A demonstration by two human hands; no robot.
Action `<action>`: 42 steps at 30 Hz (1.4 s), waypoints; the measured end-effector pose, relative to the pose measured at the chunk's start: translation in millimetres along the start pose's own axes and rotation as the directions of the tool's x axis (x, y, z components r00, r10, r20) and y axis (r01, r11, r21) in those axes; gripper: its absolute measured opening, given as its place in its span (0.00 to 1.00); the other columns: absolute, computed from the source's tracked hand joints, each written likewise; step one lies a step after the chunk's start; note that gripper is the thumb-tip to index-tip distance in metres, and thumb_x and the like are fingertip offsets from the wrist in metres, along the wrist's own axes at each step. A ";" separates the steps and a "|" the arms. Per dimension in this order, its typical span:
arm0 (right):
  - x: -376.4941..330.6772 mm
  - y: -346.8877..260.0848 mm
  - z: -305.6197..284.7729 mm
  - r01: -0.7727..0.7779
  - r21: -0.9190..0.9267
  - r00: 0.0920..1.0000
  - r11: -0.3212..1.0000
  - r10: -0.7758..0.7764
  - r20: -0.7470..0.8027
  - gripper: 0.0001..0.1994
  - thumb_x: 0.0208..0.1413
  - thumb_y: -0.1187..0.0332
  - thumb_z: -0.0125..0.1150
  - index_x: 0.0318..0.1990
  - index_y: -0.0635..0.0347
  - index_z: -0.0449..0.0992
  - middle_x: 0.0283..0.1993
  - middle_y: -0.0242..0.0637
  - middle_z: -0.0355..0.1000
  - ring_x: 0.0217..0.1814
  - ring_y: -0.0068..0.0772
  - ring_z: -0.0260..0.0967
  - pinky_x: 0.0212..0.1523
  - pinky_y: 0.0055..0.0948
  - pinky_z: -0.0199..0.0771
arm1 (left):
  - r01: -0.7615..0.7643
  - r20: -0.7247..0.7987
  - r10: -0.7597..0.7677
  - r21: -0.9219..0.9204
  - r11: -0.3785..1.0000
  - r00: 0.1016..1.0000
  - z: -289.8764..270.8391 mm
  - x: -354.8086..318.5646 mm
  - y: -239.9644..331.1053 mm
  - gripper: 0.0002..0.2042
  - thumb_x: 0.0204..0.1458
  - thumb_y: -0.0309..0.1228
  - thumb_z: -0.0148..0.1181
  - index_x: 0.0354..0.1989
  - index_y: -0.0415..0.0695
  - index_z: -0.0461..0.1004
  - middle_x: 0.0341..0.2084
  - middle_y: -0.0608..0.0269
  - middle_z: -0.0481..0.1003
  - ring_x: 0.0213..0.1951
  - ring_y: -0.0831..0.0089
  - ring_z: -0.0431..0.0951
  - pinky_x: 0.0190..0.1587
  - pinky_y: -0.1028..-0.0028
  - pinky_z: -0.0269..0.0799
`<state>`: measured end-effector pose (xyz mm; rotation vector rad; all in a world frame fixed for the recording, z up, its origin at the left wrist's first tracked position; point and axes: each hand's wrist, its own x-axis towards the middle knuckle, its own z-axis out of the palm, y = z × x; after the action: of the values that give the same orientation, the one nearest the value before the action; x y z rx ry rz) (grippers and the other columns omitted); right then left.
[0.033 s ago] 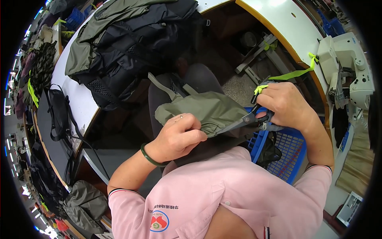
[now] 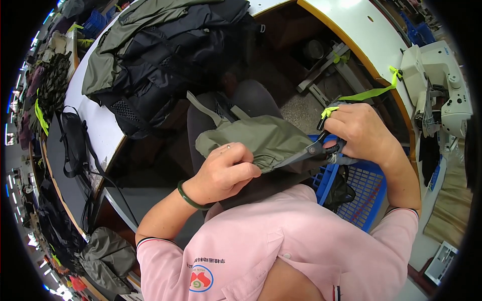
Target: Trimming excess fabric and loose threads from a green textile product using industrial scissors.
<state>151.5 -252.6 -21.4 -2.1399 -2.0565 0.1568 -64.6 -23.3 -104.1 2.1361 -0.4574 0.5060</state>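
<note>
Olive-green fabric (image 2: 263, 135) lies across my lap, with a narrow strap (image 2: 206, 108) trailing from its far left side. My left hand (image 2: 226, 170) is closed on the fabric's near edge, thumb and fingers pinched together. In my right hand (image 2: 359, 130) is a pair of scissors (image 2: 312, 149), its handles wrapped in dark material, with bright yellow-green ribbon tied on. The blades point left and lie along the near edge of the fabric, their tips close to my left fingers. Whether the blades have fabric between them is hard to see.
A pile of black and olive bags (image 2: 165, 60) covers the white table (image 2: 103, 135) at the far left. Below my right forearm stands a blue plastic basket (image 2: 369, 188) holding dark fabric. A white sewing machine (image 2: 444, 83) is at the right, with a yellow-green ribbon (image 2: 371, 94) stretched nearby.
</note>
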 end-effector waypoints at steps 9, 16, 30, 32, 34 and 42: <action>24.4 -22.5 23.0 -0.047 0.549 0.988 0.834 0.121 -0.100 0.20 0.33 0.68 0.78 0.30 0.63 0.71 0.27 0.38 0.65 0.26 0.41 0.64 0.30 0.32 0.65 | 0.275 0.029 -0.280 -0.311 0.910 0.959 1.8 11.9 -0.4 0.12 0.41 0.18 0.68 0.31 0.44 0.71 0.27 0.67 0.68 0.28 0.75 0.71 0.31 0.76 0.67; 33.3 -33.2 31.8 -0.400 0.868 0.895 0.293 0.328 0.302 0.11 0.48 0.74 0.70 0.34 0.62 0.71 0.30 0.31 0.71 0.32 0.19 0.67 0.35 0.22 0.69 | 0.440 0.117 -0.500 -0.669 0.598 0.858 -2.7 8.0 -13.8 0.12 0.49 0.24 0.69 0.34 0.43 0.69 0.30 0.74 0.69 0.34 0.84 0.68 0.40 0.82 0.67; 16.0 -17.7 17.6 -0.258 0.356 0.963 0.898 0.267 0.025 0.27 0.28 0.59 0.82 0.32 0.63 0.71 0.26 0.37 0.66 0.28 0.39 0.67 0.29 0.32 0.66 | 0.467 0.333 -0.655 -0.884 0.035 0.679 1.4 4.5 -12.0 0.13 0.47 0.18 0.68 0.40 0.40 0.73 0.36 0.68 0.76 0.39 0.82 0.75 0.45 0.80 0.73; 12.2 -15.9 14.4 -0.248 0.306 0.967 0.919 0.251 0.031 0.29 0.25 0.55 0.82 0.31 0.63 0.71 0.25 0.37 0.66 0.29 0.41 0.67 0.29 0.35 0.66 | 0.480 0.324 -0.655 -0.874 0.069 0.683 1.7 5.6 -10.7 0.13 0.47 0.18 0.68 0.41 0.40 0.74 0.36 0.69 0.76 0.39 0.83 0.75 0.45 0.81 0.73; 10.6 -17.6 9.5 -0.256 0.229 0.967 0.939 0.250 0.057 0.30 0.25 0.52 0.81 0.30 0.62 0.70 0.25 0.37 0.65 0.30 0.42 0.67 0.29 0.36 0.66 | 0.491 0.321 -0.660 -0.867 0.084 0.679 2.5 6.2 -9.7 0.13 0.48 0.18 0.68 0.41 0.40 0.74 0.36 0.69 0.76 0.38 0.83 0.75 0.44 0.81 0.72; 12.2 -25.0 8.0 -0.284 0.190 0.958 0.940 0.273 0.083 0.28 0.30 0.49 0.78 0.28 0.61 0.71 0.27 0.41 0.69 0.33 0.46 0.70 0.32 0.40 0.70 | 0.510 0.311 -0.673 -0.852 0.114 0.671 5.2 10.3 -4.3 0.13 0.48 0.19 0.68 0.41 0.40 0.75 0.35 0.70 0.76 0.37 0.84 0.74 0.43 0.82 0.71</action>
<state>126.0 -239.2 -23.8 -2.3079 -1.6693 0.4441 -52.8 -26.6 -104.6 0.9663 0.2722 -0.1142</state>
